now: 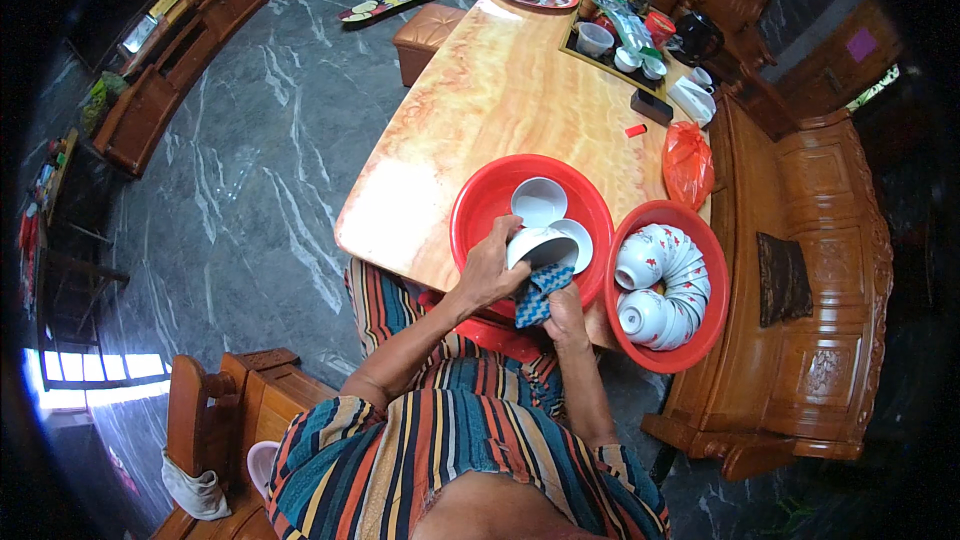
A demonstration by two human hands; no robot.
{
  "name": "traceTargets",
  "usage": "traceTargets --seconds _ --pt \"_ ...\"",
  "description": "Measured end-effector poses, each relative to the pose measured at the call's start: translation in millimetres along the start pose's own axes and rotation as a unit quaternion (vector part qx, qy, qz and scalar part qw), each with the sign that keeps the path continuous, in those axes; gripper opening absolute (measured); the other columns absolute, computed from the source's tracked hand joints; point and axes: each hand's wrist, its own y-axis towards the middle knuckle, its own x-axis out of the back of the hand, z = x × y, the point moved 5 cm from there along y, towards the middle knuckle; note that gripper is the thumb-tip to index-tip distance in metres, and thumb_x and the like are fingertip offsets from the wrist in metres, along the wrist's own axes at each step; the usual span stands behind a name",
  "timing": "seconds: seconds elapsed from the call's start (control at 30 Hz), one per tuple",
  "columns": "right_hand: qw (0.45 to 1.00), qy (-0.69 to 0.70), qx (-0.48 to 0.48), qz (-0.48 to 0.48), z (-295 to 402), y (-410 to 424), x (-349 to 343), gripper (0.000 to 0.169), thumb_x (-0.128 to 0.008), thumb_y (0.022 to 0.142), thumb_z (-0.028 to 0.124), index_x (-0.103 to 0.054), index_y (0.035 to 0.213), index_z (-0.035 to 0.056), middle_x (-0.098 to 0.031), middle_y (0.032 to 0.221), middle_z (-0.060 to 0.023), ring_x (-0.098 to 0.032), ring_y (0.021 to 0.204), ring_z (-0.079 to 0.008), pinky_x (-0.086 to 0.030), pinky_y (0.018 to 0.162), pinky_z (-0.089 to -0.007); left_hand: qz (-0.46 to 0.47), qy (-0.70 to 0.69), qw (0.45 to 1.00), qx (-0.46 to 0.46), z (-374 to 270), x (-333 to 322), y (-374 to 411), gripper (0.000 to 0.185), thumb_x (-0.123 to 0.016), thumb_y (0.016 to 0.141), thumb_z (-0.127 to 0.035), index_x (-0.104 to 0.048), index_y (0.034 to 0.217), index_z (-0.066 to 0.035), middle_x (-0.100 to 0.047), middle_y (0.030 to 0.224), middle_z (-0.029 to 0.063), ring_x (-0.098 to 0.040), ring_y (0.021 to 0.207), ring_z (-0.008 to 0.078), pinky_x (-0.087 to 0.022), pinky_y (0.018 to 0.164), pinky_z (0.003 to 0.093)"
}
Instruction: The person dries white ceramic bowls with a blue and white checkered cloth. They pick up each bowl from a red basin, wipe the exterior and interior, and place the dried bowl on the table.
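My left hand [491, 262] grips a white bowl [541, 246], tilted with its opening towards my right hand. A blue patterned cloth [541, 296] is in my right hand [564, 315], and its upper part touches the bowl's rim. Both hands are over the near part of a red plastic basin [469, 199]. Two other white bowls lie in this basin beyond the held one, one at the back [538, 201] and one at the right [581, 244]. To the right, a second red basin [716, 292] holds several white bowls with red flower patterns [686, 270], nested in a curved row.
Both basins rest on a polished stone-topped table [427, 142]. A red plastic bag [686, 165] lies behind the right basin. Farther back are a tea tray [611, 71] with cups and a round tray [532, 4] with small items. A carved wooden bench [817, 277] stands at the right.
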Motion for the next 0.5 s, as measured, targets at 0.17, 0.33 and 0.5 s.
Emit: traceTargets --seconds 0.17,0.33,0.5 --pt "0.859 -0.461 0.207 -0.089 59 -11 -20 0.03 -0.057 0.075 -0.003 -0.061 0.105 -0.0013 -0.066 0.092 -0.0106 -0.065 0.087 -0.0267 -0.05 0.079 -0.0361 0.142 0.055 0.988 -0.009 -21 1 4 0.063 -0.066 0.065 -0.016 -0.041 0.121 0.0 -0.057 0.101 0.0246 -0.06 0.09 0.0411 -0.049 0.076 0.0453" --pt "0.672 -0.642 0.369 -0.026 93 -26 -58 0.03 -0.063 0.072 0.002 -0.061 0.102 0.0015 -0.064 0.093 -0.017 -0.062 0.088 -0.0361 -0.049 0.077 -0.0413 0.135 0.113 0.98 -0.096 -26 -8 -1 0.065 -0.068 0.065 -0.016 -0.042 0.122 0.001 -0.058 0.1 0.0249 -0.06 0.092 0.0394 -0.049 0.076 0.045" --pt "0.737 -0.591 0.323 -0.051 97 -26 -62 0.028 -0.061 0.073 -0.001 -0.061 0.101 0.0019 -0.065 0.093 -0.017 -0.064 0.088 -0.0283 -0.049 0.076 -0.0365 0.089 0.045 0.995 -0.021 -23 -5 -3 0.064 -0.066 0.066 -0.013 -0.04 0.123 0.0 -0.058 0.099 0.0259 -0.061 0.091 0.0401 -0.049 0.076 0.0452"
